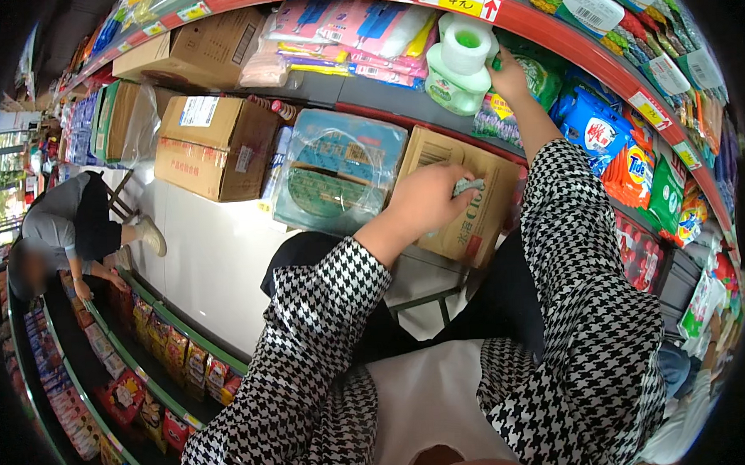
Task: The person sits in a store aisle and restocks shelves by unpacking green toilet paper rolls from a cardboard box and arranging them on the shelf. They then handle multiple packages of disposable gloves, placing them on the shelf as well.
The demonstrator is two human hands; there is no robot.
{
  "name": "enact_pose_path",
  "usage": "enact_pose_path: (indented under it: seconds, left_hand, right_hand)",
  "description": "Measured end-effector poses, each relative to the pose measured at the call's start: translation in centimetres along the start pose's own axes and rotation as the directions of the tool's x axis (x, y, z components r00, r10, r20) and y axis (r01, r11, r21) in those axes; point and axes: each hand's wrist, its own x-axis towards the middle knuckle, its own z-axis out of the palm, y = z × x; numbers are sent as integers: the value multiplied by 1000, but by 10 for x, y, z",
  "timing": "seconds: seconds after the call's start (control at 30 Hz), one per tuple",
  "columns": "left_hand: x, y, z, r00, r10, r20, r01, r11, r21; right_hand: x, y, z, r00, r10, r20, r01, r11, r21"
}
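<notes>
My left hand (430,199) is closed on a crumpled pale grey-green cloth (468,186), above a brown cardboard carton (495,190) that bears printing. My right hand (509,80) reaches onto the shelf, against the right side of pale green-and-white packs (457,91). A white roll with a green core (464,51) tops these packs. The fingertips are partly hidden there, so whether they grip anything is unclear. Just right of that hand lies a green bag (537,79), with a purple floral pack (497,120) below it.
Blue laundry packs (595,126) and orange Tide bags (634,165) stand at right, under a red shelf edge (575,30). Pink packs (364,33) lie at the back. A plastic-wrapped carton (338,165) and a taped box (213,146) stand left. Another person (66,214) bends over snack shelves (165,341).
</notes>
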Motion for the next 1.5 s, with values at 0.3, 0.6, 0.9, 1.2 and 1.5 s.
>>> enact_pose_path:
  seconds: [0.3,0.6,0.9,1.2,1.5]
  left_hand:
    - [-2,0,-3,999,-5,44,5,1000,-7]
    - [-3,-3,-7,1000,14,27,-13,999,-41]
    - [-5,0,-10,1000,21,8,-21,999,-41]
    - [-11,3,-18,998,59,-35,-59,998,0]
    - [-19,1,-9,999,45,28,-46,998,46]
  right_hand:
    - [25,18,20,968,216,125,-224,973,58]
    - [51,44,23,993,77,93,-72,995,-62]
    - [32,19,9,977,192,97,-209,954,213]
    - [-48,-45,-57,727,220,650,-264,964,-31]
    - [-35,-23,-4,862,335,380,-399,911,101]
